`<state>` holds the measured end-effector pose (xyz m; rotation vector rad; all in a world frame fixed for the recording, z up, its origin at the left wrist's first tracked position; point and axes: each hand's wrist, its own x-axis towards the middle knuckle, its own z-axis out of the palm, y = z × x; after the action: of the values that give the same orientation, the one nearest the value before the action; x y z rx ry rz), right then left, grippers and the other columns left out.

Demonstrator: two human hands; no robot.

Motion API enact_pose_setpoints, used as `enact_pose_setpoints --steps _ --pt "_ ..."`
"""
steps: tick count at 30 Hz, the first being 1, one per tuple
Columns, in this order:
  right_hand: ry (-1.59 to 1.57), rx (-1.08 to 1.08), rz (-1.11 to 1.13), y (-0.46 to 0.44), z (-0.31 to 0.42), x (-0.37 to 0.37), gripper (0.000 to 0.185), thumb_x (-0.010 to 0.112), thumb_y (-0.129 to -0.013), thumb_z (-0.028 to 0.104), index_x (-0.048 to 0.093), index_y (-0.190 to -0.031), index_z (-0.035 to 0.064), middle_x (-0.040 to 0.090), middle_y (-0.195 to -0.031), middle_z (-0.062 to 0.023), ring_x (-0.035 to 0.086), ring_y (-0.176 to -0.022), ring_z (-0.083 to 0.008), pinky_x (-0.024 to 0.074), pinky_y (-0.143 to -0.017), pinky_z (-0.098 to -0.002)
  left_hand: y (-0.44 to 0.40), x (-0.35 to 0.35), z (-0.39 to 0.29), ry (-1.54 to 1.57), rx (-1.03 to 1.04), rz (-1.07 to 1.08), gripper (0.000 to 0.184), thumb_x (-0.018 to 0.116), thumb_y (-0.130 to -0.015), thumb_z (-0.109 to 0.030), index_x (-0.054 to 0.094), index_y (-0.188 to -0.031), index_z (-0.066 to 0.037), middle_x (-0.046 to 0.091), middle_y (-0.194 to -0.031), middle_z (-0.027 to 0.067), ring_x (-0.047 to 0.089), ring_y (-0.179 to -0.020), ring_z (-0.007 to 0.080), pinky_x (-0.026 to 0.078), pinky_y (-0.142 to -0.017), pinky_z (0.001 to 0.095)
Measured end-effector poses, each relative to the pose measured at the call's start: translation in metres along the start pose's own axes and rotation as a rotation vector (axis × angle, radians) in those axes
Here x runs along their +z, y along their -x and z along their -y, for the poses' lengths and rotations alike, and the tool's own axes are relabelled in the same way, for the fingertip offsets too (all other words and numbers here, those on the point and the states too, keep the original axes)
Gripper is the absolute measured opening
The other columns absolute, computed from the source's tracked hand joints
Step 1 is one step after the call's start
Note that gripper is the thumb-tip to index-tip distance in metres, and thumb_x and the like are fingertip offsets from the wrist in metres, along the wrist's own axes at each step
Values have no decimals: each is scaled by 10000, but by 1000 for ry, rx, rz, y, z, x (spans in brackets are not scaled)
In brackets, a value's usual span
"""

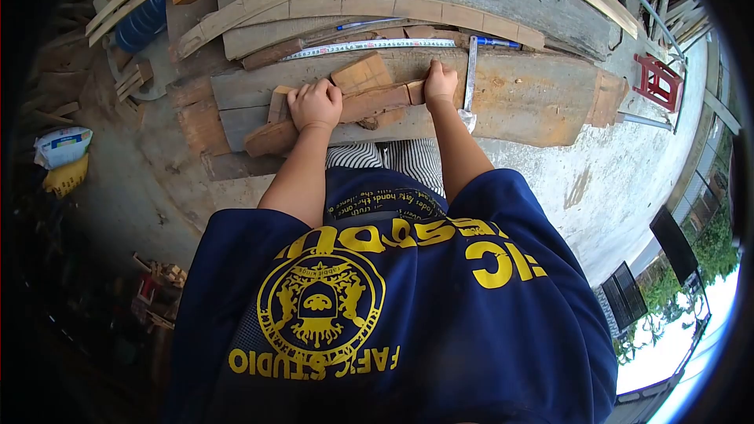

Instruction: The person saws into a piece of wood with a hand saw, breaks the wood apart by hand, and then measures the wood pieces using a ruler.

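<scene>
A long reddish-brown piece of wood (375,100) lies across the plank bench (534,88) in front of me. My left hand (316,104) is closed over its left part, fingers curled on the far side and partly hidden. At its right end my right hand (441,82) grips it, fingers folded and thumb along the top. A lighter wood block (362,71) lies just beyond the piece, between my hands. Right of my right hand is a metal square (471,74). Beyond the blocks stretches a white measuring tape (369,45), with a blue pen (496,42) at its right end.
Curved wooden strips (330,6) lie along the far side of the bench, with another blue pen (367,23) among them. A red plastic stool (658,81) stands at right. White and yellow bags (63,149) and a blue bottle (141,22) are at left.
</scene>
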<state>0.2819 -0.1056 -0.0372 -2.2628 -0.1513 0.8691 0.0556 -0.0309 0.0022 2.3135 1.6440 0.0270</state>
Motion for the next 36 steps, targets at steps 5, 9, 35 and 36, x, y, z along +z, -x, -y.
enact_pose_setpoints --steps 5,9,35,36 --pt "-61 -9 48 -9 -14 3 380 550 -849 262 576 -652 -62 550 -591 -77 477 -563 -163 405 -568 -345 0 1 0 -4 11 -14 214 513 -777 -248 608 -633 -120 644 -657 64 601 -691 229 402 -778 364" --pt "-76 -61 22 -9 -17 5 400 549 -830 277 587 -631 -67 572 -558 -184 548 -525 -245 441 -583 -399 0 -1 0 -24 -5 20 232 505 -775 -256 611 -625 -116 649 -674 66 603 -698 231 402 -781 366" --pt "157 -197 53 18 -7 -19 461 495 -870 368 653 -760 -51 618 -755 -301 635 -775 -422 482 -728 -440 8 -21 3 87 95 77 317 500 -860 -342 645 -752 -81 660 -771 135 611 -749 300 405 -813 375" --pt "104 -191 40 28 -4 -29 452 502 -870 354 644 -737 -54 613 -706 -284 634 -713 -405 481 -688 -440 12 -34 2 198 217 188 310 559 -827 -383 630 -809 -82 659 -802 136 615 -773 301 418 -804 379"
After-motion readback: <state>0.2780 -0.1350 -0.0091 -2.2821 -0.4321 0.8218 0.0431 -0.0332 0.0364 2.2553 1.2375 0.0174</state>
